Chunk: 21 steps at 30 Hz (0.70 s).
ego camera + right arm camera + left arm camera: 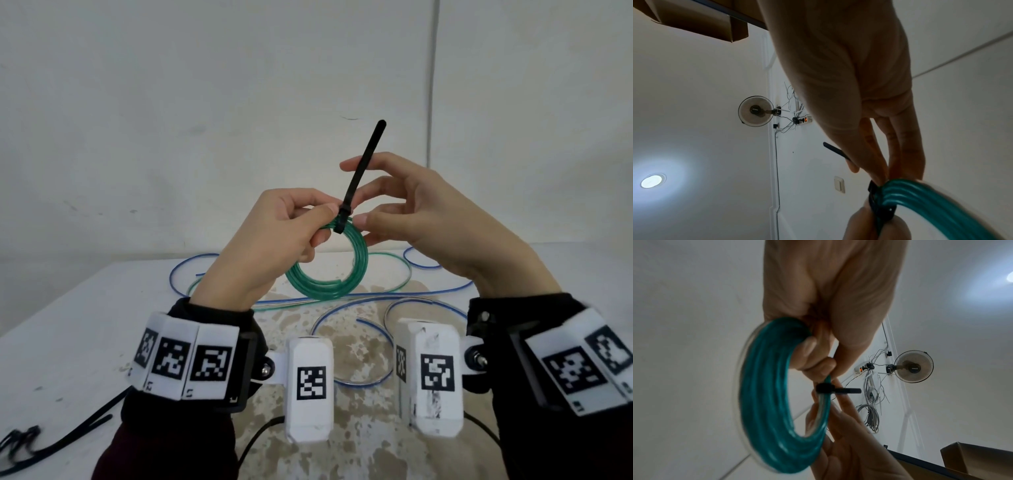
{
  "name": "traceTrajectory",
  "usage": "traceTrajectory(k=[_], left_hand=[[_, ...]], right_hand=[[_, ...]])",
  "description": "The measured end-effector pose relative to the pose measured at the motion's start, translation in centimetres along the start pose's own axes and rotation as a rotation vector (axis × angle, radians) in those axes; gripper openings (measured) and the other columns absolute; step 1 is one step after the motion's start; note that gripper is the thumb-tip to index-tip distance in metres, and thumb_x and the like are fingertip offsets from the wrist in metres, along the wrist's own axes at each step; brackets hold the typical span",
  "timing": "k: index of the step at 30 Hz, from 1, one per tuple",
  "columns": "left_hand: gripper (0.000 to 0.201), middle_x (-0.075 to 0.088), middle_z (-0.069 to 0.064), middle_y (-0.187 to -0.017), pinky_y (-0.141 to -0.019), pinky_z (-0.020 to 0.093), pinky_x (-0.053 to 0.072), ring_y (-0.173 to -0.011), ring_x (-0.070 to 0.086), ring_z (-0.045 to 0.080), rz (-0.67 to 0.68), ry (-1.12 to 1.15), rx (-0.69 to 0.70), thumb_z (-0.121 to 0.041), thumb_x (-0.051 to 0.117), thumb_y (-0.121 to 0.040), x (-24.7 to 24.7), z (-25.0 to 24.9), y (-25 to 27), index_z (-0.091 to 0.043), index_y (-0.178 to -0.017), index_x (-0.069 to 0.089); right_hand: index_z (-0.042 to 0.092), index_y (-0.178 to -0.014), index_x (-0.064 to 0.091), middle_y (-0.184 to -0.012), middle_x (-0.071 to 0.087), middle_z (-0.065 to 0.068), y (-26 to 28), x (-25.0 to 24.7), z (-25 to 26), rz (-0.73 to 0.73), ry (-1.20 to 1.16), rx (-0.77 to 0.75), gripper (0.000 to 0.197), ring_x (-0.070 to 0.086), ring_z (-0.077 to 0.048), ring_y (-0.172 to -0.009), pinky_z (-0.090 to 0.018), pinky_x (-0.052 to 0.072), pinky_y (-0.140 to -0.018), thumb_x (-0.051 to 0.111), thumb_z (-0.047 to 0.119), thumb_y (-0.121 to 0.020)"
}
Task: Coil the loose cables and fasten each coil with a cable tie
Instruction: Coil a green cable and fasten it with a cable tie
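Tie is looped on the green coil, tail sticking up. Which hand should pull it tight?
Right, probably. The left hand already pinches the green coil beside the cable tie, so it is busy. The right hand holds nothing, its fingers right by the tail.

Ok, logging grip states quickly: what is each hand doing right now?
Left hand: pinches the green cable coil beside the black cable tie.
Right hand: fingers loosely spread at the tie; whether it grips cannot be told.

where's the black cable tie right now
In the head view the black plastic cable tie is wrapped round the top of the green coiled cable, held up mid-frame between the left hand and right hand, tail pointing up.
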<state>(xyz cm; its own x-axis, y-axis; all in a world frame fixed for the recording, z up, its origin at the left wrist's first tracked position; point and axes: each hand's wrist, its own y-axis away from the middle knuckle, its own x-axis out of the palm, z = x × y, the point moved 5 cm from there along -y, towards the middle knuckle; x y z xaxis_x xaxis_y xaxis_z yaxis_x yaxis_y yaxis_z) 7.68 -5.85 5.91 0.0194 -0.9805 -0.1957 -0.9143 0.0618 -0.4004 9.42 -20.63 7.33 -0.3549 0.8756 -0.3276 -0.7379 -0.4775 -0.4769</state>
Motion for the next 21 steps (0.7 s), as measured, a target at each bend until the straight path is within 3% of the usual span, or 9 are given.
traceTrajectory(k=[9,16,21], left_hand=[[0.018,0.04,-0.001,-0.048,-0.042,0.018,0.022,-0.041,0.03,0.008,-0.027,0.042,0.021,-0.004,0.051,-0.095,0.4,-0.1,0.1,-0.007,-0.084,0.065],[0.017,0.042,0.006,-0.053,-0.041,0.017,0.024,-0.044,0.03,0.01,-0.08,-0.024,0.007,-0.004,0.052,-0.094,0.8,0.4,-0.1,-0.006,-0.087,0.067],[0.02,0.047,0.012,-0.062,-0.04,0.017,0.024,-0.046,0.032,0.011,-0.09,-0.018,-0.009,-0.001,0.051,-0.092,0.9,0.6,-0.1,-0.007,-0.081,0.067]], right_hand=[[0.021,-0.12,0.057,-0.095,0.061,-0.008,-0.1,-0.1,-0.2,-0.043,-0.056,0.036,0.044,0.062,-0.018,-0.074,-0.026,0.056,-0.068,0.062,-0.006,-0.085],[0.015,-0.115,0.06,-0.079,0.064,-0.013,-0.2,-0.4,-1.2,-0.044,-0.063,0.111,0.039,0.065,-0.019,-0.073,-0.028,0.058,-0.072,0.063,-0.007,-0.083],[0.014,-0.115,0.06,-0.076,0.065,-0.013,-0.2,-0.5,-1.3,-0.015,-0.014,0.105,0.036,0.065,-0.019,-0.074,-0.031,0.059,-0.073,0.063,-0.005,-0.084]])
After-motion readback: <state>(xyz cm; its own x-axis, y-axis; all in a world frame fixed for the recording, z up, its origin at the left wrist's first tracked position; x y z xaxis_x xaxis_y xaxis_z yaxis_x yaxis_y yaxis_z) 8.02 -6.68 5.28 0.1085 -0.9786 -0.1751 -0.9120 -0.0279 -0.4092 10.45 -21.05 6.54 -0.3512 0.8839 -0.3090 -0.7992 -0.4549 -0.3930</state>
